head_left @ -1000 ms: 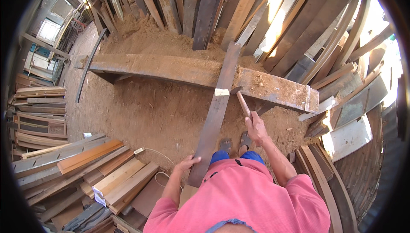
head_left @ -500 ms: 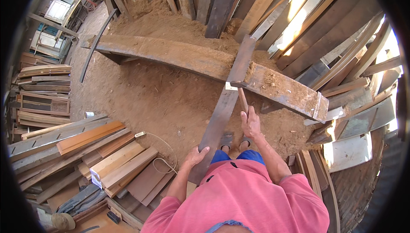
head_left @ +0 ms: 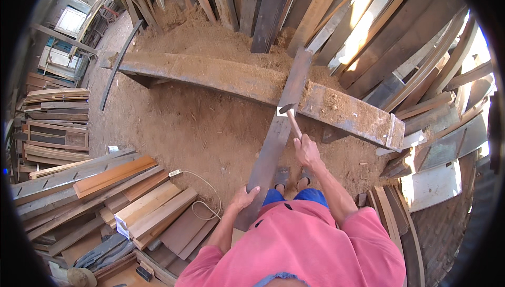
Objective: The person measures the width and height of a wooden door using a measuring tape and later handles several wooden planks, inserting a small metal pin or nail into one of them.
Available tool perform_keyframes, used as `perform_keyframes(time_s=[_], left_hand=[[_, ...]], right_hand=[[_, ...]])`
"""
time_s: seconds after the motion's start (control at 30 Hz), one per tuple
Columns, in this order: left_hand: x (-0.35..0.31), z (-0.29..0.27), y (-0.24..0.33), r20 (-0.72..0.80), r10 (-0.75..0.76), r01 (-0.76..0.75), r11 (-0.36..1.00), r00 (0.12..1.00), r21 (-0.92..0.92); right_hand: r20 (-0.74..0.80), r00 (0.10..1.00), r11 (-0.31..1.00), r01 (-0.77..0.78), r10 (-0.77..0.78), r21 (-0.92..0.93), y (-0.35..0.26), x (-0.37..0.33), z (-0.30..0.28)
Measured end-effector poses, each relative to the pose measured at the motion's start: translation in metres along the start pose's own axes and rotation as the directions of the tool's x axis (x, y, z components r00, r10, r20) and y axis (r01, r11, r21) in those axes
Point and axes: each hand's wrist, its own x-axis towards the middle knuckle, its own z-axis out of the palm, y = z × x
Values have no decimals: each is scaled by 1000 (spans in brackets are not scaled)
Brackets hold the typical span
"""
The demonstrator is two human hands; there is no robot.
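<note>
A long dark plank (head_left: pixel 269 155) slants away from my body, its far part lying across a sawdust-covered beam (head_left: pixel 205 74). My left hand (head_left: pixel 244 198) is closed around the plank's left edge near my waist. In my right hand (head_left: pixel 307 151) is a hammer (head_left: pixel 295 126), gripped by its wooden handle. The dark hammer head is over a small pale patch (head_left: pixel 281 112) on the plank, just on the near side of the beam. Whether the head touches the patch I cannot tell.
Boards lean upright along the far side (head_left: pixel 310 16) and the right. Stacked planks (head_left: pixel 152 203) lie at the lower left, with a pale cord (head_left: pixel 214 184) beside them. A thin curved dark strip (head_left: pixel 120 66) crosses the beam's left end. Sawdust covers the ground.
The hammer head has shifted slightly left and now sits over the pale patch. My right hand has moved a little toward me. My left hand keeps its hold on the plank.
</note>
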Motion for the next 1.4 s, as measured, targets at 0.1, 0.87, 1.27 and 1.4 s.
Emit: perform_keyframes(time_s=[0.1,0.87,1.27,1.4], left_hand=[[10,2,-10,-4,-7,6,997,1000,-80],[4,-6,-1,-47,3,-2,1000,999,7],[8,-3,-9,-47,-50,51,998,998,32],[9,-6,-5,-51,-36,39,997,998,68]], right_hand=[[-227,966,976,163,-127,145,-19,-18,-12],[-46,998,998,-36,39,52,-1,6,5],[-52,998,999,-38,39,8,-14,-1,9],[45,997,994,-50,55,-93,2,11,8]])
